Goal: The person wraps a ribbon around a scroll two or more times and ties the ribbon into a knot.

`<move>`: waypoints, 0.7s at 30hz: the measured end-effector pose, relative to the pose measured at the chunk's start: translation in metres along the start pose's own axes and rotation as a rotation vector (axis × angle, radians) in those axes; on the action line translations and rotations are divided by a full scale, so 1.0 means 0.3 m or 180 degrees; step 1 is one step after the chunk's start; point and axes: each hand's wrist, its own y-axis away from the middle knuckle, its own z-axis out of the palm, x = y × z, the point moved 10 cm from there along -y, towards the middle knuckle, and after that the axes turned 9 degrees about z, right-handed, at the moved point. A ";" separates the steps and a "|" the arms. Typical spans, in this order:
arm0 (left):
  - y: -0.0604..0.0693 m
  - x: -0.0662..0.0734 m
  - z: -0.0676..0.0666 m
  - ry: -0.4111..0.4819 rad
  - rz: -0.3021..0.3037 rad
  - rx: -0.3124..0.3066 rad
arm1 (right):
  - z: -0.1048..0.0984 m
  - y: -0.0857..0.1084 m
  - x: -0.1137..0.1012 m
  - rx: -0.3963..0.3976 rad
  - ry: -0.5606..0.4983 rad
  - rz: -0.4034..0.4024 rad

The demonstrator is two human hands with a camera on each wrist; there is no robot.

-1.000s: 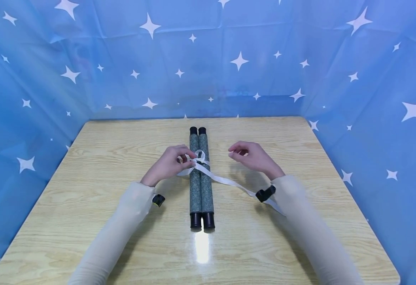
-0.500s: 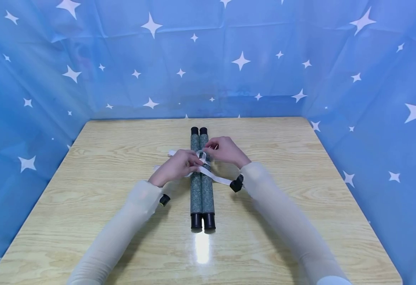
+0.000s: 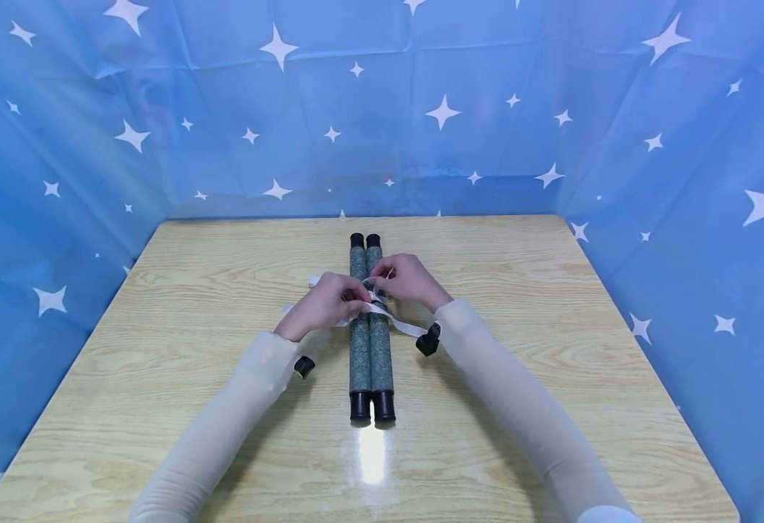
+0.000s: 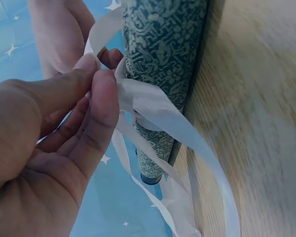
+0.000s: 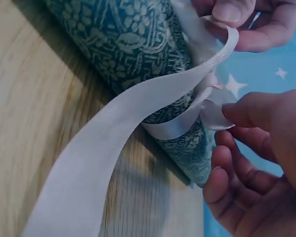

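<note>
A scroll [image 3: 370, 356] rolled from both ends into two rolls lies lengthwise on the table, covered in green patterned brocade with dark end knobs. A white ribbon [image 5: 108, 118] wraps around it, with a loop near its middle and loose tails to either side. From the left, my left hand [image 3: 323, 301] pinches the ribbon between thumb and fingertips over the scroll, as the left wrist view shows. My right hand [image 3: 411, 281] pinches the ribbon's loop between thumb and index finger, clearest in the right wrist view. The knot is partly hidden by the fingers.
The wooden table [image 3: 225, 247] extends to all sides of the scroll. A blue curtain [image 3: 382, 109] with white stars hangs behind and along both sides of it. A black wrist camera [image 3: 428, 340] sits under the right cuff, close to a ribbon tail.
My right hand has moved left from beside the scroll and now pinches the ribbon loop. The left hand has shifted slightly right, still pinching the ribbon. The scroll stays in place.
</note>
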 end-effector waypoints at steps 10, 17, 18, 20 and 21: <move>-0.013 -0.020 -0.037 0.0171 -0.0335 0.0442 | -0.030 0.055 -0.006 -0.0010 -0.0437 0.0001; -0.022 -0.027 -0.061 0.0027 -0.0412 0.0893 | -0.027 0.100 -0.034 -0.0005 -0.0600 -0.0125; -0.023 -0.028 -0.060 0.0023 -0.0411 0.0933 | -0.026 0.106 -0.035 -0.0001 -0.0645 -0.0121; -0.023 -0.033 -0.057 0.0026 -0.0436 0.1000 | -0.022 0.118 -0.033 -0.0016 -0.0774 -0.0091; -0.023 -0.036 -0.055 0.0026 -0.0454 0.1030 | -0.018 0.123 -0.028 -0.0034 -0.0864 -0.0056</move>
